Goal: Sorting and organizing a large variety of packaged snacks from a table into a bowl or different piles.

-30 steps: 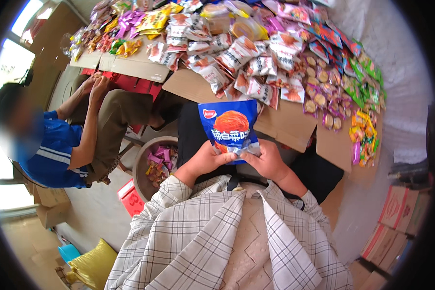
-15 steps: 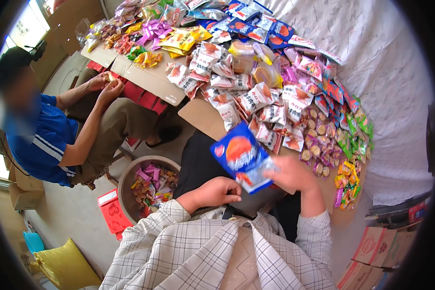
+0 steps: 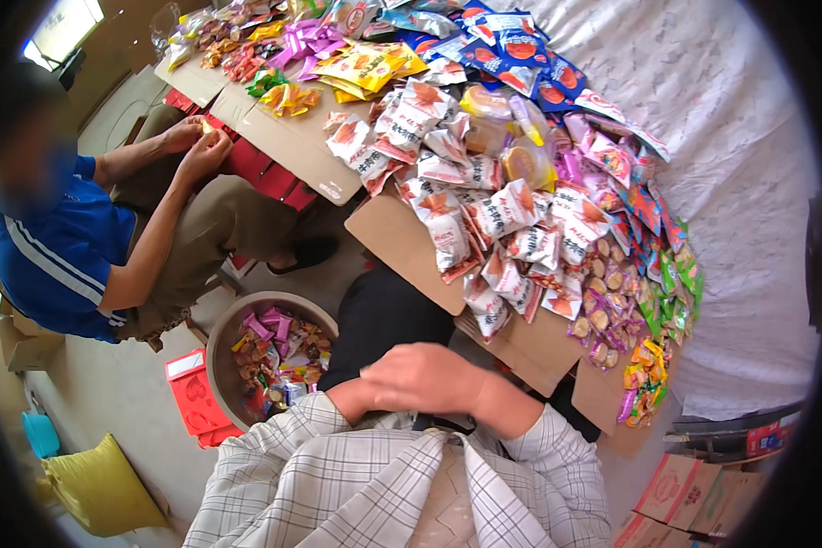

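My right hand (image 3: 429, 376) reaches across my lap and lies over my left hand (image 3: 354, 398), near the rim of a brown tub (image 3: 217, 370). Its fingers are blurred, and I see nothing held in it. Most of the left hand is covered by the right, so its fingers do not show. Inside the tub is a mix of small wrapped snacks (image 3: 283, 365). Ahead of my hands, white-and-red snack packets (image 3: 504, 208) are heaped on cardboard (image 3: 402, 242). Blue packets (image 3: 519, 50) with an orange round print lie at the far side of the heap.
A co-worker in a blue shirt (image 3: 46, 265) sits at the left, hands together. Purple-wrapped snacks (image 3: 603, 315) and yellow-orange ones (image 3: 647, 379) lie at the right. A red box (image 3: 194, 395) stands beside the tub, a yellow sack (image 3: 110, 484) lower left, and cartons (image 3: 676, 489) lower right.
The blue packet has left my right hand. That hand has moved left, from beside the heap to over my left hand. The view has shifted slightly.
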The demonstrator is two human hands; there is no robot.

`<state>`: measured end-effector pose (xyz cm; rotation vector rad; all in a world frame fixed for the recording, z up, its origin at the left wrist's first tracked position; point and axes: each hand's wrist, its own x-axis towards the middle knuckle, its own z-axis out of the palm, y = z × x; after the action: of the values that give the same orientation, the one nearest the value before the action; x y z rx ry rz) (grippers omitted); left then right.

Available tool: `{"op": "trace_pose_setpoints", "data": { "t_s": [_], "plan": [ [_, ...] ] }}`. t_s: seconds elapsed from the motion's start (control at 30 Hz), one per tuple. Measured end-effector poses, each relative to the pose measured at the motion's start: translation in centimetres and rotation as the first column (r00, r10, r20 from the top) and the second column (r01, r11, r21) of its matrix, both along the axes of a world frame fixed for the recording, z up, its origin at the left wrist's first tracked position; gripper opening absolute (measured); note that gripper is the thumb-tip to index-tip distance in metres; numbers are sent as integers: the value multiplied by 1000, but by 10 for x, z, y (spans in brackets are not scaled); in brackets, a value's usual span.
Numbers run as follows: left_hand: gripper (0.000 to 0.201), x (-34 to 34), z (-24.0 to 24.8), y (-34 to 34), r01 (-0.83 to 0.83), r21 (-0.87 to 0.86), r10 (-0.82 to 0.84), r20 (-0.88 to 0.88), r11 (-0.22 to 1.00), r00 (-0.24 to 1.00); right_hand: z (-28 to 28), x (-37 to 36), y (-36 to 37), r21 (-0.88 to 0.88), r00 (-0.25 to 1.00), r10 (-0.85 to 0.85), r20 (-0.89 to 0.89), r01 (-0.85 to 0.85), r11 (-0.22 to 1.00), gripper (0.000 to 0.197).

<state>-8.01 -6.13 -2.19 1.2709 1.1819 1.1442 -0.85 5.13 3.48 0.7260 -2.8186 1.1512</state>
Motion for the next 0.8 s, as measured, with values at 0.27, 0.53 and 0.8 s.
{"op": "trace_pose_setpoints", "data": {
  "t_s": [0.27,0.53,0.8],
  "plan": [
    [12,-7,-4,-3,46,-60,-36,160,997,986,-4,-3,1,45,986,-161,-33,162,986,34],
    [11,-18,0,2,-17,-176,63,258,984,964,-9,-24,8,52,986,-163,-32,164,985,28],
    [11,-19,-5,-1,-18,-167,82,385,986,919,-6,-34,8,51,986,-165,36,163,985,30]
  ]
}}
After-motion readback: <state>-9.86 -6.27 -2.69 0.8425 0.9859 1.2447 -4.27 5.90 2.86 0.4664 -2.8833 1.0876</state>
